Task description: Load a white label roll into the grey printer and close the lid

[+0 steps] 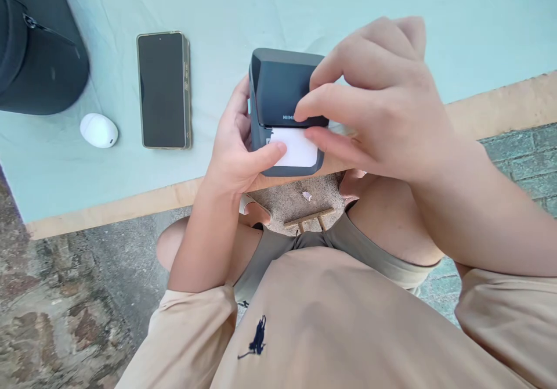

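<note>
A dark label printer (287,84) with pale lettering on its lid sits tilted up near the table's front edge. My left hand (237,139) wraps round its left side, the thumb pressing on a white label (300,148) that sticks out of the front slot. From the right, my right hand (369,90) reaches over the printer with bent fingers. Its index fingertip rests on the lid beside the lettering, and its thumb touches the label's upper right corner just below the slot. The printer's right side is partly hidden behind that hand.
A phone (163,90) lies screen up on the pale green cloth (226,6), left of the printer. Beside it sits a white earbud case (99,130). A black zipped bag (43,52) stands at the far left. Below the wooden table edge (108,206) are my knees and a small stool.
</note>
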Demonstrator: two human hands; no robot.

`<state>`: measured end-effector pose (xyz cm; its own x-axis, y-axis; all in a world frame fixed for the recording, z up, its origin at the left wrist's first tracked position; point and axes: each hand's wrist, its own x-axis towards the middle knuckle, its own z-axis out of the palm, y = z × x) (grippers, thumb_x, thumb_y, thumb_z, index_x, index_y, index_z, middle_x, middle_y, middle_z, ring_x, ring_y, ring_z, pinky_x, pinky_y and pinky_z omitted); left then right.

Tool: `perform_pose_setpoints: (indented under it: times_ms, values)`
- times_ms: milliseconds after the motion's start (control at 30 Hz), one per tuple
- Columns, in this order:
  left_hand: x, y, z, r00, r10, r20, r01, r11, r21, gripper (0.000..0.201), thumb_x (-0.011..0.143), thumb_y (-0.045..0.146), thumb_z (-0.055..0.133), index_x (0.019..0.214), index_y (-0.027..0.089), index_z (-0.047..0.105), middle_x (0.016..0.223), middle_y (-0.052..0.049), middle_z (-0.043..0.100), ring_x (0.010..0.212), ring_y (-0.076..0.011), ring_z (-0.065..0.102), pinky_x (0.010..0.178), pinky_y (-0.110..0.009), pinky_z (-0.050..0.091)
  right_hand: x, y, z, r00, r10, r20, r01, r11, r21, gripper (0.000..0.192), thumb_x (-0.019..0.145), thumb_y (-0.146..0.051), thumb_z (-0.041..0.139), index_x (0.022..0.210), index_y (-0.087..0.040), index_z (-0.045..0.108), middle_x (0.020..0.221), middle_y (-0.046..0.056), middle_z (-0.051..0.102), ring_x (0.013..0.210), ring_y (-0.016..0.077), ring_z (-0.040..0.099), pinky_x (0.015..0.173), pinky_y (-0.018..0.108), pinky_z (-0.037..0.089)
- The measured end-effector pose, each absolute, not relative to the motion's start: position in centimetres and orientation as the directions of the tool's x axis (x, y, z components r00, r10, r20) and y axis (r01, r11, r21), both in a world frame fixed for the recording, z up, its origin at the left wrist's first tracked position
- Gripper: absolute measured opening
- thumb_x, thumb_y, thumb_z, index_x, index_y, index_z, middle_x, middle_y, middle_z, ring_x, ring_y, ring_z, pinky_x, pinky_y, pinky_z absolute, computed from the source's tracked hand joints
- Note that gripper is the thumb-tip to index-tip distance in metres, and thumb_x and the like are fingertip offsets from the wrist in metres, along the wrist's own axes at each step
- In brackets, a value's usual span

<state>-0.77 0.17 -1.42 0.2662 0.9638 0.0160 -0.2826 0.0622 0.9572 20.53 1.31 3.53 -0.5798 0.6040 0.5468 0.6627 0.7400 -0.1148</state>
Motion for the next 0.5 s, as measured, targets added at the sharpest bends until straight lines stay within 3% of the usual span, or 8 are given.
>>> perform_pose_setpoints:
  times_ms: [100, 167, 267, 333, 500]
  values:
    - [-0.8, 0.2, -1.4, 0.287, 0.956, 0.052, -0.32, 0.044, 0.946, 0.066, 0.065, 0.034, 0.083, 0.126, 0.026, 0.057, 0.109, -0.006, 0.068, 0.109, -0.0289, 0.068, 0.078, -0.034, 0.06, 20.2, 0.9, 3.5, -0.563, 0.604, 0.564, 0.664, 0.737, -0.126, 0.023, 0.097, -0.037, 0.046, 0.093, -0.024, 0.065, 0.103, -0.003, 0.064, 0.099, 0.0126, 0.056, 0.087, 0.033, 0.033]
    - [-0.5, 0.2, -1.4, 0.291, 0.953, 0.082, -0.386, 0.038, 0.922, 0.06, 0.07, 0.042, 0.079, 0.124, 0.027, 0.058, 0.111, -0.006, 0.068, 0.121, -0.0309, 0.065, 0.085, -0.039, 0.061, 20.0, 0.6, 4.0, -0.523, 0.645, 0.557, 0.676, 0.712, -0.189, 0.027, 0.097, -0.042, 0.046, 0.1, -0.024, 0.065, 0.112, -0.001, 0.063, 0.105, 0.0148, 0.058, 0.09, 0.035, 0.037]
    - [0.2, 0.2, -1.1, 0.228, 0.972, 0.053, -0.448, 0.056, 0.892, 0.049, 0.076, 0.056, 0.073, 0.116, 0.029, 0.061, 0.116, -0.008, 0.068, 0.132, -0.0337, 0.059, 0.098, -0.049, 0.059, 20.0, 0.4, 4.9, -0.529, 0.732, 0.429, 0.697, 0.663, -0.272, 0.046, 0.097, -0.056, 0.043, 0.129, -0.025, 0.054, 0.141, 0.004, 0.052, 0.123, 0.0193, 0.058, 0.1, 0.04, 0.041]
    - [0.7, 0.1, -0.7, 0.181, 0.983, 0.016, -0.417, 0.062, 0.907, 0.046, 0.076, 0.058, 0.073, 0.11, 0.029, 0.065, 0.113, -0.008, 0.069, 0.134, -0.0357, 0.057, 0.102, -0.052, 0.057, 20.0, 0.3, 5.4, -0.566, 0.76, 0.32, 0.709, 0.646, -0.281, 0.056, 0.098, -0.061, 0.035, 0.141, -0.026, 0.044, 0.15, 0.003, 0.046, 0.129, 0.0185, 0.057, 0.106, 0.042, 0.04]
    - [0.7, -0.1, -0.3, 0.177, 0.984, 0.006, -0.36, 0.059, 0.931, 0.044, 0.076, 0.056, 0.073, 0.11, 0.028, 0.066, 0.108, -0.009, 0.069, 0.135, -0.0361, 0.056, 0.105, -0.052, 0.055, 19.8, 0.4, 6.1, -0.592, 0.783, 0.188, 0.729, 0.621, -0.288, 0.058, 0.099, -0.062, 0.028, 0.144, -0.028, 0.04, 0.151, 0.001, 0.045, 0.132, 0.0204, 0.055, 0.105, 0.042, 0.043]
